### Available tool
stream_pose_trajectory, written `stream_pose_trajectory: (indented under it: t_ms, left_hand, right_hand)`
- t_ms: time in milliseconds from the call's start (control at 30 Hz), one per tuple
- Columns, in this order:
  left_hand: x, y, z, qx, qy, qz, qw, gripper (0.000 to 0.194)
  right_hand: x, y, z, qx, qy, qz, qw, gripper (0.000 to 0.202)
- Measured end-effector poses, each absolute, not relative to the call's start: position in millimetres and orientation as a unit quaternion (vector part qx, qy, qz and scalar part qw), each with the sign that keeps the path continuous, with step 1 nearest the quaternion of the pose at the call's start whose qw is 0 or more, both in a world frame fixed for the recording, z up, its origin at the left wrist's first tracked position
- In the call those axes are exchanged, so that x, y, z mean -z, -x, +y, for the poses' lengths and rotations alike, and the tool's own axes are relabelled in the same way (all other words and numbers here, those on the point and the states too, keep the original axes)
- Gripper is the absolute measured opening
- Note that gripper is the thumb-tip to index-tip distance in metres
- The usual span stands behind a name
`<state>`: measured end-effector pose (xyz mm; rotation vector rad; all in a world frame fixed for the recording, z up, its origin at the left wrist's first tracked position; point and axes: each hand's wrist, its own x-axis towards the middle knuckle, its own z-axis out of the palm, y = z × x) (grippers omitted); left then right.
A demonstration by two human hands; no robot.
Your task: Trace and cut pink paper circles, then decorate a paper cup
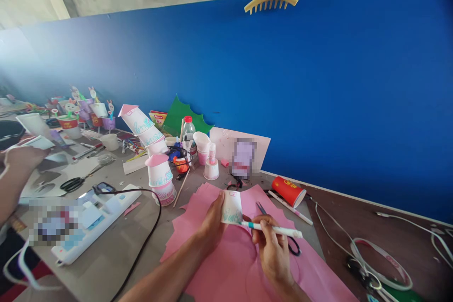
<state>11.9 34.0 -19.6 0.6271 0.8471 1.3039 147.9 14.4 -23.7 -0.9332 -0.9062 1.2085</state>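
Observation:
My left hand (213, 219) grips a white paper cup (231, 205), with a small pink outline near its top and teal scribbled marks lower down. In my right hand (272, 245) is a teal marker (283, 231), its tip at the lower right edge of the cup. Pink paper (212, 273) with a jagged edge lies under both hands. A pair of scissors (294, 247) rests on that paper, partly hidden behind my right hand. To the left stand stacked decorated cups (161, 177) with a pink paper roof, and a taller leaning stack (141, 125) behind them.
A red paper cup (288, 191) lies on its side at the right, near a capped pen (292, 208). A power strip (95, 226) and a black cable (152, 226) are at the left. Another person's hand (24, 158) works at far left. A blue partition (318, 85) closes the back.

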Motion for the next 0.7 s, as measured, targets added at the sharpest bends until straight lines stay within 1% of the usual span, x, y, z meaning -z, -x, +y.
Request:
stream_pose_trajectory:
  t_ms: [67,233,333,467,567,700]
  left_hand:
    - [21,-12,34,-0.579,-0.280,0.364,0.674,0.068]
    - [25,-11,38,-0.607,-0.249,0.378,0.653,0.058]
    - [28,-11,40,-0.602,-0.225,0.390,0.659,0.061]
    - [27,-12,40,-0.599,-0.236,0.388,0.659,0.061]
    - [23,-13,39,-0.602,-0.247,0.387,0.654,0.060]
    - [20,-13,39,-0.602,-0.250,0.392,0.650,0.066]
  right_hand:
    - [26,-148,15,-0.532,0.399,-0.398,0.632,0.036]
    - [31,-149,22,-0.511,0.379,-0.383,0.670,0.028]
    - [31,-150,24,-0.499,0.385,-0.376,0.679,0.031]
    - [30,-148,22,-0.490,0.408,-0.412,0.650,0.044]
    - [33,-146,20,-0.446,0.409,-0.465,0.646,0.041]
    - [43,-146,23,-0.392,0.397,-0.502,0.661,0.035]
